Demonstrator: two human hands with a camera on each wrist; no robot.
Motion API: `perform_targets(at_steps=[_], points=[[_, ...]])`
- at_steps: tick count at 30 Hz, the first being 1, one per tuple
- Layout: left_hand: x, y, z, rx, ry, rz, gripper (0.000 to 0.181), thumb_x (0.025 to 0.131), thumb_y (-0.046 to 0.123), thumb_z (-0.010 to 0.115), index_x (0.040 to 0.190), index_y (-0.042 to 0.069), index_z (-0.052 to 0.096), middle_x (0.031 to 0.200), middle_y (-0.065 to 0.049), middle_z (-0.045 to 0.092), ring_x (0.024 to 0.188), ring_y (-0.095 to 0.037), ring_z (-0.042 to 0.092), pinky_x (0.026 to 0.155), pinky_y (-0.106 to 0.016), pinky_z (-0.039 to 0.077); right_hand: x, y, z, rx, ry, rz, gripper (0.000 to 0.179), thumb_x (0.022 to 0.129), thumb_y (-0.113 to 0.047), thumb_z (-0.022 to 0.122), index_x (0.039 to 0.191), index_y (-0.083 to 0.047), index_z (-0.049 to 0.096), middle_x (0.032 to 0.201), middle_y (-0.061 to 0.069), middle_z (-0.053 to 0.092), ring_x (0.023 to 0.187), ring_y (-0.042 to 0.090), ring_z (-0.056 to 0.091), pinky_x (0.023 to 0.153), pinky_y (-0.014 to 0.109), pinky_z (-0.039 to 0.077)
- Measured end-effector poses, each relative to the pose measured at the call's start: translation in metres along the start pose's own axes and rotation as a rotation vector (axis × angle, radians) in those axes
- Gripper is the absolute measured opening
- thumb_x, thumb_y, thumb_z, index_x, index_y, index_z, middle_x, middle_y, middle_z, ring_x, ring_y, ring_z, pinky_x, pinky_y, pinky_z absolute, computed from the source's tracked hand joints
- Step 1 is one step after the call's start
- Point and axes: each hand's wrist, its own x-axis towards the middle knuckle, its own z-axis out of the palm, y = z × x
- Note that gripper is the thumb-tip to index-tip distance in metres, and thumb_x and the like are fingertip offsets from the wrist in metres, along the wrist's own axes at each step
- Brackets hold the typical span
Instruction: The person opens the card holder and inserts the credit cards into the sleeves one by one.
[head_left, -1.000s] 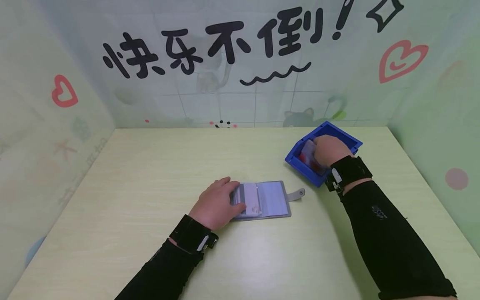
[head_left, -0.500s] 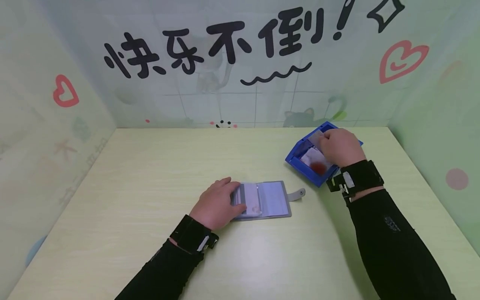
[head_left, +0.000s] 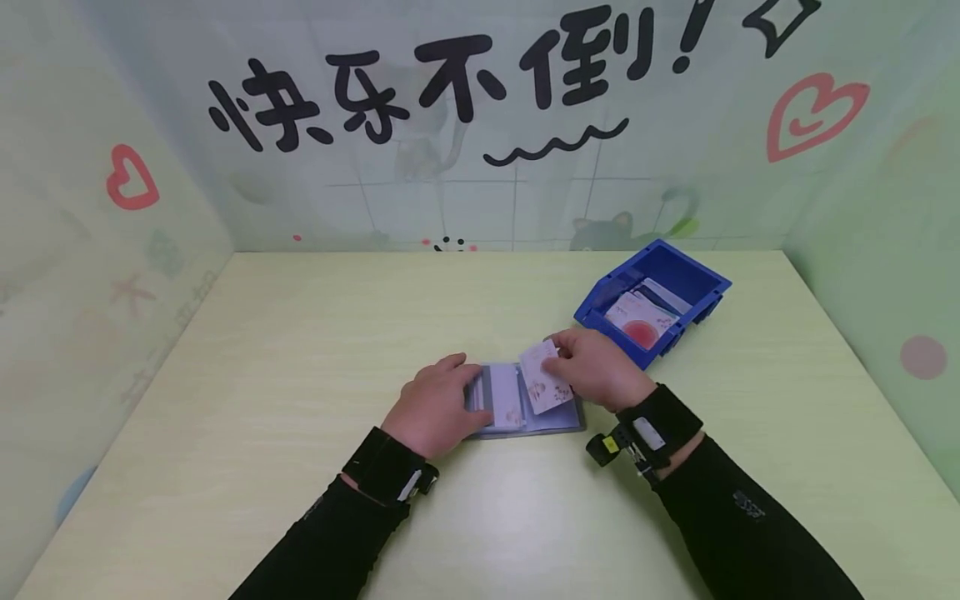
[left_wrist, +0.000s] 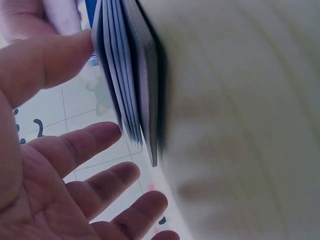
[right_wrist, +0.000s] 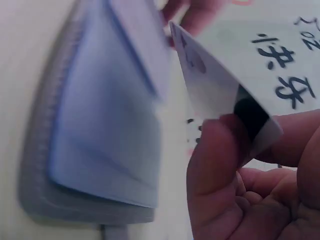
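In the head view, a grey card holder [head_left: 555,423] lies spread open on the table, with a card in its left page and a clear sleeve on the right. My left hand [head_left: 433,410] rests on the holder's left part, fingers loosely spread. In the left wrist view the thumb and forefinger touch the top page, above a stack of sleeves [left_wrist: 120,75]. Between thumb and fingers my right hand [head_left: 600,367] pinches a pale printed card [head_left: 543,379], tilted over the right page. A dark stripe marks this card [right_wrist: 252,116] in the right wrist view.
Behind my right hand a blue bin [head_left: 652,265] stands at the back right, with several cards [head_left: 641,321] inside. Printed fabric walls [head_left: 300,200] enclose the back and sides of the pale wooden table [head_left: 337,317].
My right hand has come out of the blue bin with a card, moving left and nearer to the card holder. My left hand has stayed in place on the holder.
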Motion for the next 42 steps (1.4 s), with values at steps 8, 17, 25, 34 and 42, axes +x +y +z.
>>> perform_targets(at_steps=[8, 17, 25, 34, 42], points=[[0.000, 0.002, 0.001, -0.006, -0.020, -0.021, 0.065, 0.093, 0.038, 0.080, 0.149, 0.010, 0.060, 0.155, -0.014, 0.054, 0.122, -0.037, 0.058, 0.101, -0.051, 0.053, 0.005, 0.001, 0.017, -0.100, -0.026, 0.045, 0.050, 0.104, -0.022, 0.065, 0.148, 0.000, 0.057, 0.121, 0.014, 0.066, 0.094, 0.022, 0.061, 0.072, 0.026, 0.049], [0.000, 0.001, 0.000, -0.015, -0.021, -0.007, 0.065, 0.093, 0.037, 0.079, 0.149, 0.010, 0.059, 0.152, -0.011, 0.057, 0.118, -0.032, 0.059, 0.102, -0.047, 0.052, 0.004, -0.005, 0.027, -0.223, 0.033, 0.066, 0.053, 0.103, -0.027, 0.067, 0.149, -0.001, 0.058, 0.121, 0.012, 0.069, 0.096, 0.024, 0.062, 0.084, 0.033, 0.056], [0.001, 0.000, 0.000, -0.057, -0.040, 0.005, 0.065, 0.094, 0.033, 0.078, 0.150, 0.007, 0.057, 0.154, -0.013, 0.055, 0.115, -0.028, 0.061, 0.104, -0.042, 0.053, 0.004, -0.008, 0.038, -0.292, 0.066, 0.061, 0.055, 0.103, -0.030, 0.068, 0.148, -0.001, 0.059, 0.128, 0.012, 0.070, 0.103, 0.026, 0.061, 0.099, 0.046, 0.054], [0.002, 0.000, 0.002, -0.064, -0.057, -0.010, 0.065, 0.095, 0.033, 0.078, 0.152, 0.008, 0.056, 0.156, -0.013, 0.054, 0.119, -0.028, 0.061, 0.109, -0.043, 0.052, 0.001, -0.011, 0.044, -0.263, 0.041, 0.006, 0.051, 0.102, -0.022, 0.068, 0.148, 0.000, 0.058, 0.123, 0.010, 0.073, 0.104, 0.024, 0.061, 0.095, 0.040, 0.053], [0.003, -0.001, 0.002, -0.058, -0.055, 0.004, 0.067, 0.095, 0.036, 0.077, 0.152, 0.006, 0.055, 0.156, -0.014, 0.054, 0.123, -0.028, 0.061, 0.110, -0.044, 0.051, -0.004, -0.016, 0.047, -0.221, 0.039, -0.029, 0.048, 0.105, -0.022, 0.064, 0.148, -0.002, 0.059, 0.124, 0.011, 0.074, 0.105, 0.024, 0.063, 0.103, 0.044, 0.055]])
